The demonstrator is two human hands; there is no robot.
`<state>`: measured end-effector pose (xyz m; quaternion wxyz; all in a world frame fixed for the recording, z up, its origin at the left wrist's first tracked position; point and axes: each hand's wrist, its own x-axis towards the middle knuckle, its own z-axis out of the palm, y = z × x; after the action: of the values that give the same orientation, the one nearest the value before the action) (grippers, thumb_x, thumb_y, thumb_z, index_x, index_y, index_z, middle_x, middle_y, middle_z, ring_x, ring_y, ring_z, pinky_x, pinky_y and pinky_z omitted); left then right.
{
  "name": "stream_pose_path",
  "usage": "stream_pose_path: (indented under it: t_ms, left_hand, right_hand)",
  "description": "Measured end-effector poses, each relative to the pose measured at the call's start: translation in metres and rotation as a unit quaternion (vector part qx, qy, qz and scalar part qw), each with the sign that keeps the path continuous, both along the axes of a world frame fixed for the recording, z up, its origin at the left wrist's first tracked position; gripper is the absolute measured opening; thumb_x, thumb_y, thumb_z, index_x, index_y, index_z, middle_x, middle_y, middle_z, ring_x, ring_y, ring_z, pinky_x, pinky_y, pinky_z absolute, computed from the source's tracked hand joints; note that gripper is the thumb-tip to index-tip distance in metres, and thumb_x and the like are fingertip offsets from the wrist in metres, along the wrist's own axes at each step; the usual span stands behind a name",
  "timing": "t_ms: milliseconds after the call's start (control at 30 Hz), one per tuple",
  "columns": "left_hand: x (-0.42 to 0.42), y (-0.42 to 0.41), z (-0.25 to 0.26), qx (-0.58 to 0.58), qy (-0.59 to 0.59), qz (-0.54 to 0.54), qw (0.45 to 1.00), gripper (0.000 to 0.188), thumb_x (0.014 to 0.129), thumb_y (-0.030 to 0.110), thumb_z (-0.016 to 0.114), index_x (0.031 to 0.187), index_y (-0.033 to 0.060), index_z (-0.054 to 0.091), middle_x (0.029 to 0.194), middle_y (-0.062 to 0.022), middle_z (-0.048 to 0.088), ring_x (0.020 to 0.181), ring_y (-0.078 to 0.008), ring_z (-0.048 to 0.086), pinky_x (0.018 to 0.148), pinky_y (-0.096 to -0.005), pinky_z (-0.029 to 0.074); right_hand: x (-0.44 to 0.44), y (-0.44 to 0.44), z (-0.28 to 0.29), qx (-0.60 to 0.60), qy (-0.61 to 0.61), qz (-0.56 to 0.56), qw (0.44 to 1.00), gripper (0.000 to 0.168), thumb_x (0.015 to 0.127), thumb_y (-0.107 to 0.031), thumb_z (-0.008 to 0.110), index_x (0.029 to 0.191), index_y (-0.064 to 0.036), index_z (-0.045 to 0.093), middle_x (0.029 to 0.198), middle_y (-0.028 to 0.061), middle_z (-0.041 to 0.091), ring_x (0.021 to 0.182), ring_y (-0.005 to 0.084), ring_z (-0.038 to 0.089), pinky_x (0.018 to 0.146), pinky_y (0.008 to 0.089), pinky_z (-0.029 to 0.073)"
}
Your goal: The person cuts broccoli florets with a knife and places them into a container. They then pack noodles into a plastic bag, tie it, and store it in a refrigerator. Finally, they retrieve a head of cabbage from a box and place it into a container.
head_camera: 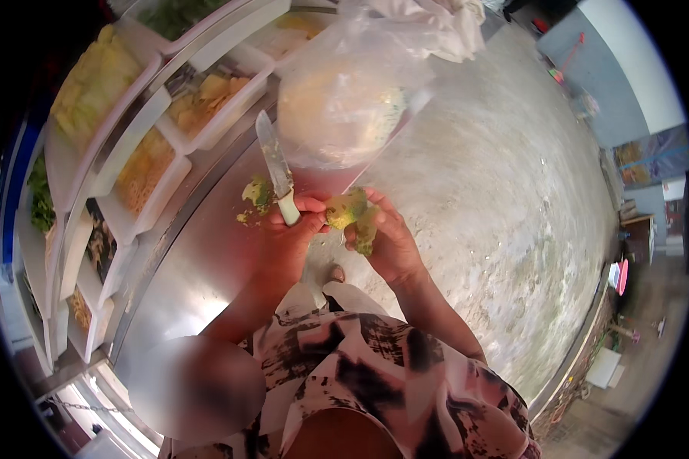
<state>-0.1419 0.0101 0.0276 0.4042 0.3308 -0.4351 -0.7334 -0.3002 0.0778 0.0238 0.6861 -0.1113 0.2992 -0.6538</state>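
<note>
My left hand (295,226) holds a knife (274,155) by its pale handle, the blade pointing up and away from me, with bits stuck on the metal. Its fingertips also pinch one edge of a green vegetable piece (345,209), which looks like broccoli. My right hand (387,235) grips the other side of that piece, and a second green part (366,232) hangs between its thumb and fingers. Green and pale scraps (256,194) lie on the metal counter (189,252), just left of the knife handle.
Beyond my hands, a clear plastic bag (344,109) with pale contents rests at the counter's end. White trays (163,201) of sliced foods line the left, with leafy cabbage (95,86) behind them. Concrete floor (494,201) lies to the right. A blurred round patch covers the lower left.
</note>
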Motion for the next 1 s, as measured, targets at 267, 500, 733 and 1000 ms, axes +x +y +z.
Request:
stream_pose_path:
  t_ms: [267, 500, 733, 1000]
  left_hand:
    - [-0.035, 0.014, 0.030, -0.020, -0.014, -0.007, 1.000, 0.013, 0.087, 0.009, 0.053, 0.097, 0.0027, 0.059, 0.088, -0.0074, 0.060, 0.070, -0.0114, 0.056, 0.059, -0.0235, 0.046]
    - [-0.020, 0.025, 0.027, -0.031, -0.144, -0.107, 0.983, 0.021, 0.087, 0.019, 0.055, 0.074, 0.0035, 0.057, 0.059, -0.0006, 0.053, 0.050, -0.0061, 0.045, 0.046, -0.0203, 0.034]
    - [-0.010, 0.032, 0.022, -0.034, -0.213, -0.173, 0.961, 0.025, 0.086, 0.021, 0.055, 0.067, 0.0056, 0.055, 0.056, 0.0023, 0.050, 0.048, -0.0041, 0.041, 0.044, -0.0206, 0.031]
    - [0.022, 0.038, 0.019, -0.018, -0.249, -0.151, 0.956, 0.017, 0.083, 0.021, 0.056, 0.078, 0.0046, 0.060, 0.059, 0.0018, 0.050, 0.048, -0.0056, 0.041, 0.044, -0.0207, 0.032]
  right_hand:
    - [-0.027, 0.021, 0.019, -0.014, 0.032, -0.120, 0.992, 0.037, 0.075, -0.006, 0.059, 0.111, -0.011, 0.049, 0.098, 0.0071, 0.055, 0.084, 0.0192, 0.056, 0.062, 0.0300, 0.046]
    - [-0.056, 0.033, 0.021, -0.101, -0.001, -0.174, 0.980, 0.043, 0.070, -0.004, 0.056, 0.111, -0.014, 0.051, 0.106, 0.0116, 0.052, 0.091, 0.0272, 0.054, 0.067, 0.0340, 0.046]
    - [-0.084, 0.033, 0.010, -0.187, -0.138, -0.174, 0.957, 0.045, 0.067, -0.005, 0.059, 0.110, -0.016, 0.052, 0.103, 0.0102, 0.052, 0.090, 0.0280, 0.050, 0.067, 0.0351, 0.048]
    - [-0.108, 0.035, 0.037, -0.125, -0.109, -0.282, 0.945, 0.045, 0.069, -0.007, 0.062, 0.112, -0.018, 0.053, 0.102, 0.0087, 0.055, 0.087, 0.0261, 0.051, 0.071, 0.0342, 0.048]
